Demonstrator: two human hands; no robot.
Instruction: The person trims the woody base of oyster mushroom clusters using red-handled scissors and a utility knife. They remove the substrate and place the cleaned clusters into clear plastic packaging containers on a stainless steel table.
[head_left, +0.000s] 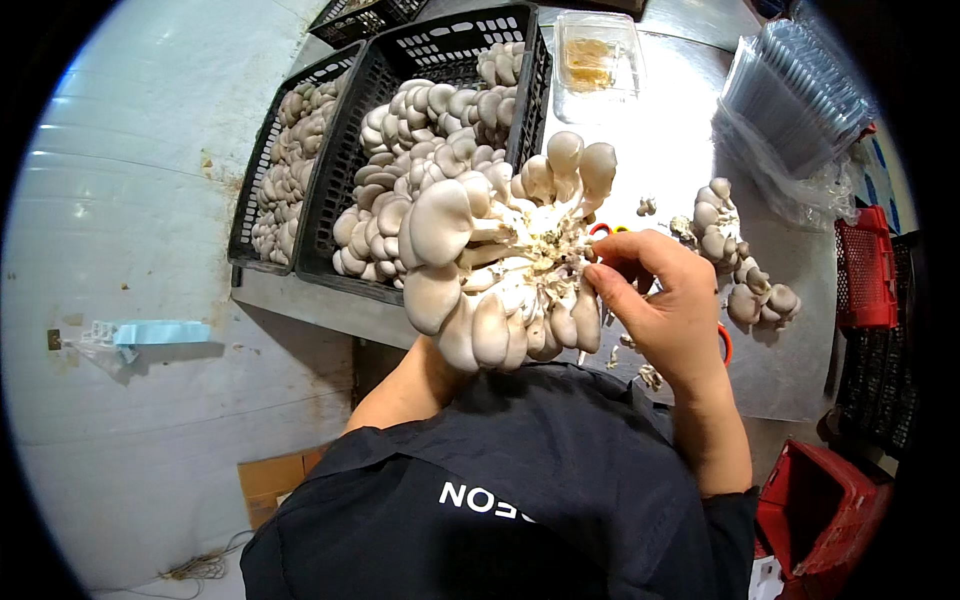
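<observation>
A large oyster mushroom cluster (487, 330) is held up in front of me, its pale stems and torn base facing the camera. My left forearm (409, 386) reaches beneath it; the left hand itself is hidden behind the caps and supports the cluster from below. At the right edge of the base, the thumb and index finger of my right hand (660, 292) pinch a small bit of the cluster. Behind that hand, a red and yellow handle (600, 229) shows partly, and an orange-red loop (725, 345) peeks out by the wrist.
Black plastic crates (536, 97) (259, 172) of oyster mushrooms stand left on the metal table (787, 375). Smaller clusters (720, 225) and scraps (651, 376) lie right. Beyond are a clear plastic box (600, 64) and stacked clear trays (795, 97). Red crates (817, 510) sit lower right.
</observation>
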